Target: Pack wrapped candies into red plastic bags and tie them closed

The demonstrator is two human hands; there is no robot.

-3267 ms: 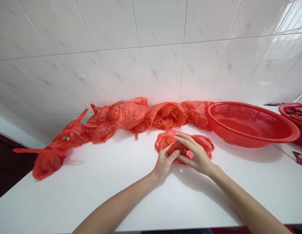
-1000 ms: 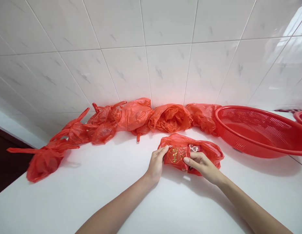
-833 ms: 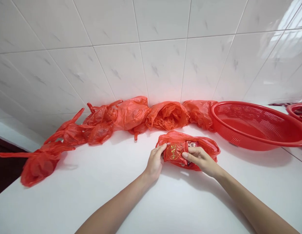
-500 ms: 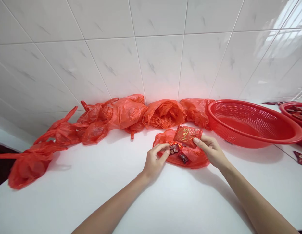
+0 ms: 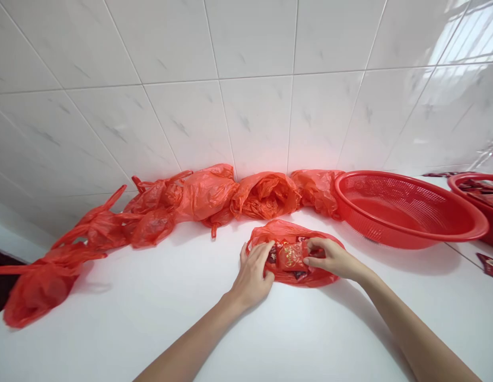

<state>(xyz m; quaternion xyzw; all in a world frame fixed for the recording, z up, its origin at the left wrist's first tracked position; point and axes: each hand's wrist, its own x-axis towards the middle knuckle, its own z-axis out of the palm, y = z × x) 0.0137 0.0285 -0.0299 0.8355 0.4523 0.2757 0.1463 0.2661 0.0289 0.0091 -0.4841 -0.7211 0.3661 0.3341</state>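
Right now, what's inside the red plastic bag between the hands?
The open red plastic bag holds a red packet with gold lettering and small dark wrapped pieces. The left hand and right hand cover parts of it, and whatever lies beneath the packet cannot be seen.

Free passage for my left hand (image 5: 251, 277) and right hand (image 5: 334, 259): white countertop (image 5: 270, 339) on the near side; obstacles: red plastic bags (image 5: 207, 193) along the wall, red colander (image 5: 369, 223) to the right.
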